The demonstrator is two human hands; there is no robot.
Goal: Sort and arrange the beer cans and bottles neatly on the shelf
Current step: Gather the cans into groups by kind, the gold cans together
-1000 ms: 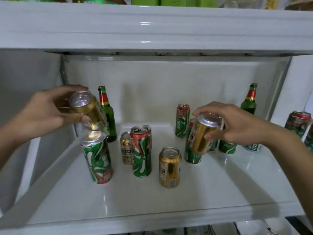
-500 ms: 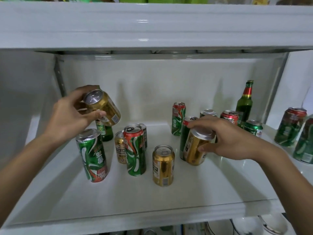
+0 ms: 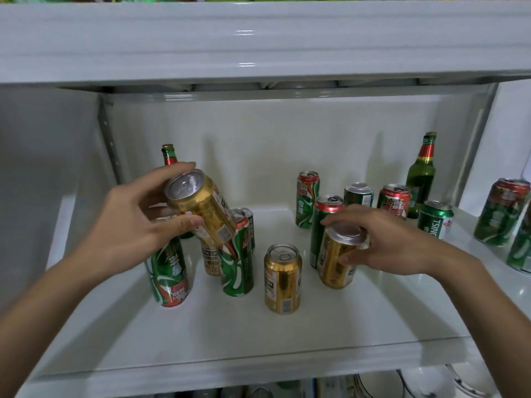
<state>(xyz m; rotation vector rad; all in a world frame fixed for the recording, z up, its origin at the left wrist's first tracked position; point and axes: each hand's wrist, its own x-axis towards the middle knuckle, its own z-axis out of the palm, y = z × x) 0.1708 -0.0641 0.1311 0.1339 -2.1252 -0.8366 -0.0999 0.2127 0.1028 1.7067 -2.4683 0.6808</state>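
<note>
Gold cans, four on view, scattered across the white shelf (image 3: 287, 340). One gold can (image 3: 202, 206) is tilted in the air at centre left, your left hand (image 3: 129, 222) wrapped round it with thumb under and fingers over its rim end. A second gold can (image 3: 337, 258) stands right of centre, slightly tipped, your right hand (image 3: 385, 242) curled over its top with the thumb against its side. A third (image 3: 283, 278) stands free at lower centre; a fourth, small one (image 3: 211, 261) is half hidden behind the raised can.

Green cans: two tall ones at centre left (image 3: 169, 271) (image 3: 238, 254), several more at centre right and at the right edge. Bottles: one at upper left (image 3: 169, 153), mostly hidden by your hand, one at upper right (image 3: 421, 179).

Handling note: set the right-hand can fully flat just beside the free-standing gold one before you loosen your fingers (it looks tipped, and the tall green can (image 3: 323, 222) stands touching or nearly touching behind it). Then bring the raised can upright first and lower it into the same row, keeping clear of the tall green tops below it, which would probably topple easily if clipped.
</note>
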